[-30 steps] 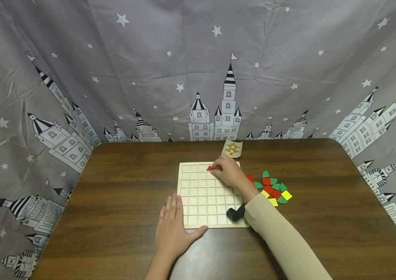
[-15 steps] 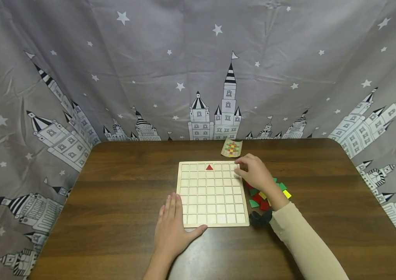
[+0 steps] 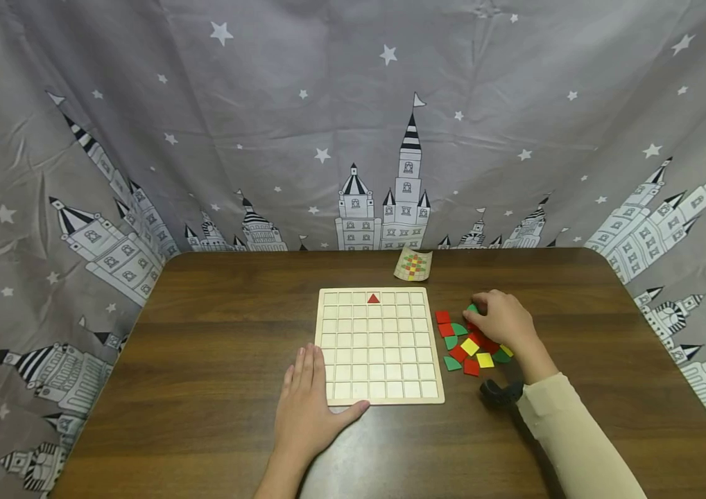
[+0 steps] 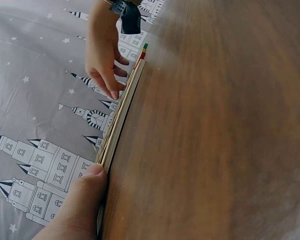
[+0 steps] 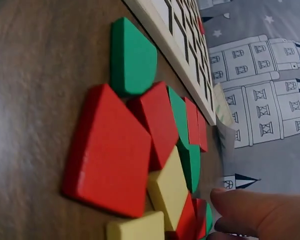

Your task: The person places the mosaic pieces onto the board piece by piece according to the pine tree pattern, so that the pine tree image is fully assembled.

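Note:
A pale wooden grid board (image 3: pixel 380 400) lies on the table, one red triangle tile (image 3: pixel 374 299) set in its far row. My left hand (image 3: pixel 306 409) rests at the board's near left corner, fingers straight along the side and thumb (image 4: pixel 93 172) on the front edge. Right of the board, my right hand (image 3: pixel 505 322) reaches over the far part of a loose pile of tiles. Its thumb and index finger stand apart at a green rounded tile (image 3: pixel 472 308). In the right wrist view the thumb (image 5: pixel 227 200) shows beside the pile; the other fingers are mostly hidden.
Red square tiles (image 3: pixel 443 317), yellow square tiles (image 3: pixel 485 360) and green rounded tiles (image 3: pixel 451 363) lie close together, some touching. A small pattern card (image 3: pixel 413 265) with a curled edge lies behind the board. A grey castle-print curtain (image 3: pixel 265 138) hangs beyond the table.
My right hand has left the red triangle tile in the far row and moved right to the tile pile. The left hand stays in place at the board's corner.

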{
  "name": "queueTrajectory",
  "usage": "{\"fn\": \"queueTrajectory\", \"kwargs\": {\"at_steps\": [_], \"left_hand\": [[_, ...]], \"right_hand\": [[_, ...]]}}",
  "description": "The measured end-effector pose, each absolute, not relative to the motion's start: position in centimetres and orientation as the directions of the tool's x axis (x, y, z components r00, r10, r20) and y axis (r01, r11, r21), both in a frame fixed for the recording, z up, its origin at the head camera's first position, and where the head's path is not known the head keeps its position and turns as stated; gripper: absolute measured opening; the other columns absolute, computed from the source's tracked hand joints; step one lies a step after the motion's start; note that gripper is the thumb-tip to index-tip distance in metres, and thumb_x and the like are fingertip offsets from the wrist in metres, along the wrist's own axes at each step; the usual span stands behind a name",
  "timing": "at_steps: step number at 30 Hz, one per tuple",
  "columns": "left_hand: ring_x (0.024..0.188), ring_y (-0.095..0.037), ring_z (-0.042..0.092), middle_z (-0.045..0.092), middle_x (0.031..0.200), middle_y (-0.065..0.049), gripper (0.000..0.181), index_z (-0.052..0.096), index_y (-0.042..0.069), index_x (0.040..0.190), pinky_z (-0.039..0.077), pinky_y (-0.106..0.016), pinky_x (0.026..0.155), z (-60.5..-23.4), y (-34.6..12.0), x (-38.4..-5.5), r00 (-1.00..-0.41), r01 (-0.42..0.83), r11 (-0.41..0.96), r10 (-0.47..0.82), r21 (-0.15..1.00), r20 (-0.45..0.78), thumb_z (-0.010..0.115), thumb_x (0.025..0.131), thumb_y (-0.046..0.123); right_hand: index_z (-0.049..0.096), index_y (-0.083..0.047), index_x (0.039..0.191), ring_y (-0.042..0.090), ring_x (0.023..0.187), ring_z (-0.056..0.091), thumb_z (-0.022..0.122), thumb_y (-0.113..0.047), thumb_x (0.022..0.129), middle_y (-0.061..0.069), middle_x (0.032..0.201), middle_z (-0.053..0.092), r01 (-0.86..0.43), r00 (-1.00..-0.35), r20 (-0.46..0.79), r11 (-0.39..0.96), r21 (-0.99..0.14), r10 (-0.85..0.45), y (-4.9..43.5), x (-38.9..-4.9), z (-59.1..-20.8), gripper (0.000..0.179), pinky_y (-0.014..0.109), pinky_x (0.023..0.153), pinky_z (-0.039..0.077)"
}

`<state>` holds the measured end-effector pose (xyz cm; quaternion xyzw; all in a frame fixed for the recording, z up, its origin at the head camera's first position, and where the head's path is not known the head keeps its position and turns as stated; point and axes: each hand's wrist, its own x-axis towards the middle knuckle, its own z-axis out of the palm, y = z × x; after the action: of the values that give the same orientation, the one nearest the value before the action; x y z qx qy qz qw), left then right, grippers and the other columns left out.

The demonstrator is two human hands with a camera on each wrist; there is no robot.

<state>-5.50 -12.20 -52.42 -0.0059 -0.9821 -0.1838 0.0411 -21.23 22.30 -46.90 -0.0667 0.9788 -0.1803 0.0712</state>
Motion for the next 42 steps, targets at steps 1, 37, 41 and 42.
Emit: {"fn": "queueTrajectory", "kwargs": {"at_steps": [1,37,41,42], "left_hand": [[0.155,-0.03,0.012,0.014,0.166,-0.014,0.128,0.017,0.001,0.158,0.018,-0.051,0.125,-52.4,-12.2,-5.5,-0.997,0.026,0.932,-0.004,0.36,0.083,0.049,0.072,0.091],[0.155,-0.03,0.013,0.015,0.166,-0.014,0.128,0.018,0.002,0.158,0.019,-0.051,0.124,-52.4,-12.2,-5.6,-0.996,0.029,0.934,-0.005,0.357,0.094,0.05,0.072,0.09],[0.155,-0.03,0.013,0.015,0.166,-0.014,0.128,0.018,0.002,0.158,0.019,-0.051,0.124,-52.4,-12.2,-5.5,-0.996,0.029,0.934,-0.005,0.357,0.092,0.05,0.072,0.09],[0.155,-0.03,0.013,0.015,0.166,-0.014,0.128,0.018,0.001,0.158,0.019,-0.051,0.124,-52.4,-12.2,-5.5,-0.996,0.029,0.933,-0.005,0.358,0.091,0.05,0.072,0.09]], "right_hand": [[0.062,-0.002,0.132,0.041,0.11,0.06,0.067,-0.035,0.093,0.023,0.124,0.064,-0.101,-0.981,-0.119,0.928,-0.359,-0.153,22.3,-21.2,-46.9,0.051,0.058,0.084,0.054],[0.068,-0.009,0.121,0.021,0.073,0.053,0.074,-0.028,0.09,0.003,0.086,0.062,-0.109,-0.992,0.003,0.869,-0.483,-0.123,21.8,-21.1,-48.1,0.037,0.031,0.061,0.04],[0.069,-0.008,0.119,0.021,0.073,0.054,0.074,-0.028,0.09,0.003,0.085,0.064,-0.113,-0.993,0.022,0.856,-0.505,-0.118,21.5,-21.1,-48.0,0.036,0.031,0.063,0.042],[0.069,-0.008,0.119,0.02,0.073,0.055,0.074,-0.028,0.09,0.004,0.085,0.065,-0.119,-0.992,0.033,0.851,-0.512,-0.119,21.4,-21.1,-48.0,0.036,0.032,0.064,0.044]]}}
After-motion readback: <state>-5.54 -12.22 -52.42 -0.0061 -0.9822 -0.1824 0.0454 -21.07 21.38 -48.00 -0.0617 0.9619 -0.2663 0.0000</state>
